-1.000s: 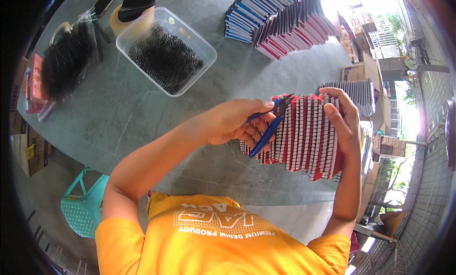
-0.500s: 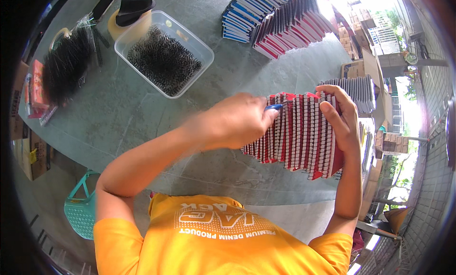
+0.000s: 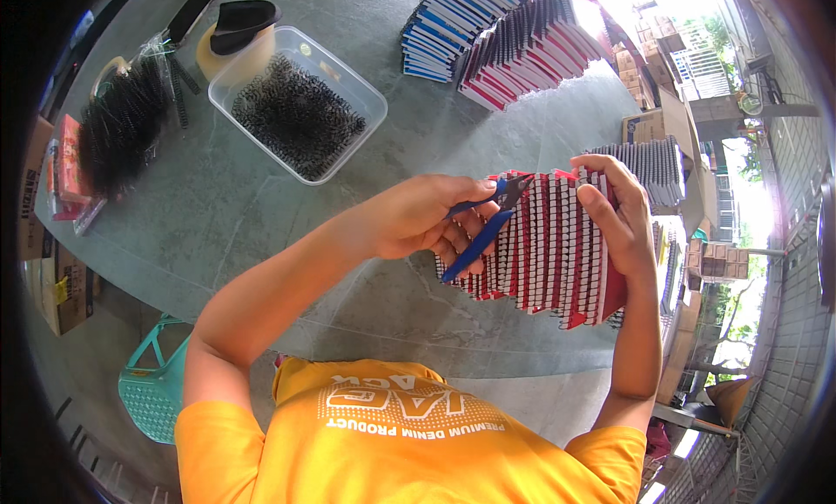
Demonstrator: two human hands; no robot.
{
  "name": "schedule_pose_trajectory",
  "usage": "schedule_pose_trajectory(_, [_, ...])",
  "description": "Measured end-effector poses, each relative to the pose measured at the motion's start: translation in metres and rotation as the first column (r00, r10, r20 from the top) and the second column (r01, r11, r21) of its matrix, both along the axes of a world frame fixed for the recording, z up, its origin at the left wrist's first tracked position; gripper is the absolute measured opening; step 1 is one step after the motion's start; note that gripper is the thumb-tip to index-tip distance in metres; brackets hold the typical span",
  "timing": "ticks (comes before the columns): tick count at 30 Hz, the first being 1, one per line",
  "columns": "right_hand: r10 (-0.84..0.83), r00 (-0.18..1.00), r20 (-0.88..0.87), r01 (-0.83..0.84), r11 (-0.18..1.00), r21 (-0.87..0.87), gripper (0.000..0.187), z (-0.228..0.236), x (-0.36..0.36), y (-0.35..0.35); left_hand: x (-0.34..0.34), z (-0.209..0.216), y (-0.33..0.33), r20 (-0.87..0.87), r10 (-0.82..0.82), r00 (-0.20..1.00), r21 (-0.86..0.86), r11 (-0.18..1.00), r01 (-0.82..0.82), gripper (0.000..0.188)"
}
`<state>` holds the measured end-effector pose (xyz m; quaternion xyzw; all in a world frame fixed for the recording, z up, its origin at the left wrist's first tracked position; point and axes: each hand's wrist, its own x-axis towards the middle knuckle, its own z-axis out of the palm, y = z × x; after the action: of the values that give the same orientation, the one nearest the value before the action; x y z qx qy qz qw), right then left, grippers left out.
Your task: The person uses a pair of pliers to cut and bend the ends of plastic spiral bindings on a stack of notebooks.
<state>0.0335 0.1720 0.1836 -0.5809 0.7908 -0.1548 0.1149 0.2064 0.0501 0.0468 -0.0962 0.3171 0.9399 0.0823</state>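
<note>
My right hand (image 3: 620, 215) grips the top edge of a fanned stack of red spiral-bound notebooks (image 3: 553, 247), held upright over the table's near edge. My left hand (image 3: 416, 216) holds blue-handled cutters (image 3: 481, 232) against the left side of the stack. The cutter tip points at the wire spines near the stack's top. Both forearms rise from my yellow shirt at the bottom of the view.
On the grey round table (image 3: 252, 216) stand a clear plastic tub of black wire coils (image 3: 296, 103), a loose pile of black coils (image 3: 117, 125) and rows of blue and red notebooks (image 3: 505, 33). Grey spiral notebooks (image 3: 651, 162) lie at the right. A teal stool (image 3: 150, 391) stands below.
My left hand swept quickly up across the stack with the cutters, then settled back at its left side. The right hand kept its hold on the notebooks.
</note>
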Motion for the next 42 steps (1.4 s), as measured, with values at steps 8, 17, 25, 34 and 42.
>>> schedule_pose_trajectory(8, [0.031, 0.999, -0.036, -0.032, 0.999, -0.02, 0.042, 0.0, -0.003, 0.001, 0.006, 0.002, -0.002, -0.078, -0.017, 0.997, 0.06, 0.998, 0.021, 0.05])
schedule_pose_trajectory(17, [0.027, 0.999, -0.034, -0.028, 0.999, -0.02, 0.043, -0.001, -0.002, -0.001, 0.01, 0.021, 0.009, -0.194, 0.171, 0.966, -0.864, 0.436, -0.251, 0.042])
schedule_pose_trajectory(25, [0.114, 0.988, -0.103, -0.122, 0.99, -0.071, 0.05, -0.002, -0.004, 0.001, 0.011, 0.039, -0.004, 0.07, -0.008, 0.998, -0.247, 0.969, 0.025, 0.045])
schedule_pose_trajectory(34, [0.127, 0.986, -0.107, -0.134, 0.989, -0.057, 0.039, 0.001, -0.001, -0.002, 0.002, 0.044, 0.007, -0.209, 0.178, 0.962, -0.968, -0.176, -0.178, 0.043])
schedule_pose_trajectory(42, [0.083, 0.99, -0.118, -0.089, 0.995, -0.048, 0.035, 0.001, 0.0, 0.0, 0.007, 0.043, -0.003, 0.033, -0.015, 0.999, -0.292, 0.956, 0.024, 0.046])
